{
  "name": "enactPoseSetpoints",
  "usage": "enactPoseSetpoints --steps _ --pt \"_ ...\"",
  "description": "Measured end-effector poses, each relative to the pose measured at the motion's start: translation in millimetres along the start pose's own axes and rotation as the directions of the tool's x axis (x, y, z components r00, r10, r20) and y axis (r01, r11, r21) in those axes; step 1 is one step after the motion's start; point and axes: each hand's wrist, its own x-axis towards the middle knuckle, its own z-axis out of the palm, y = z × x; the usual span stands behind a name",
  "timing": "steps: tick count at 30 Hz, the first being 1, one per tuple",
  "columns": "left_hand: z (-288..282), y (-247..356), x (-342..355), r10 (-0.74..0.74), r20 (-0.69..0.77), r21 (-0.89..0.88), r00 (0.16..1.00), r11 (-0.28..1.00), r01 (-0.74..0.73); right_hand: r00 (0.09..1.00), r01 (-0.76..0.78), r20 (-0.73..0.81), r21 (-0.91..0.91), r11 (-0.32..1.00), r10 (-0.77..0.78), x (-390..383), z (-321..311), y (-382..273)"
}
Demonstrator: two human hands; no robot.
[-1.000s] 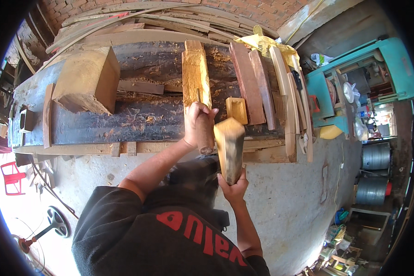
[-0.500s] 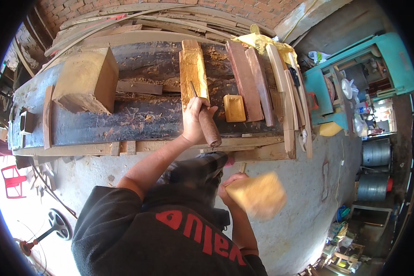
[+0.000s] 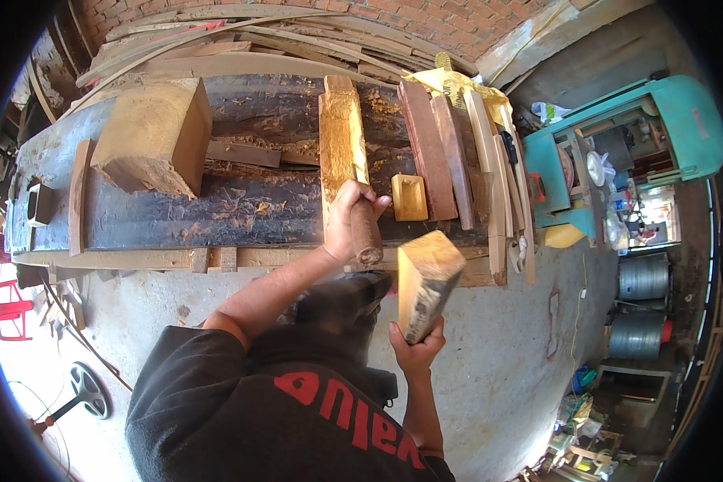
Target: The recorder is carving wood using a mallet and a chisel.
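Note:
My left hand is wrapped around the thick brown wooden handle of a chisel. Its blade is mostly hidden and points at the near part of a long yellowish wood piece with a hollowed face, lying on the dark bench. Below and to the right, my right hand grips a blocky wooden mallet, whose handle is hidden. The mallet's head is tilted up, close to the chisel's butt end but apart from it. A small hollowed wood block sits just right of my left hand.
A big wood block stands on the left of the dark bench. Reddish boards and pale strips lie along its right. Long planks are stacked behind, against a brick wall. A turquoise machine stands to the right.
The mallet has swung up and left, from low at my right to near the chisel's butt. My left hand and the chisel have shifted slightly nearer to me, and less blade shows.

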Motion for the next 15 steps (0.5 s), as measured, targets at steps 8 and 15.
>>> enactPoseSetpoints --steps 8,15 --pt "-4 1 -5 0.087 0.136 0.085 0.987 0.991 -0.099 0.957 0.287 0.154 -0.392 0.874 -0.245 -13 -25 -8" --pt "-2 -5 -3 -0.015 0.095 0.041 0.995 0.999 0.011 0.990 -0.143 0.001 -0.027 0.989 0.143 -7 -8 -11"
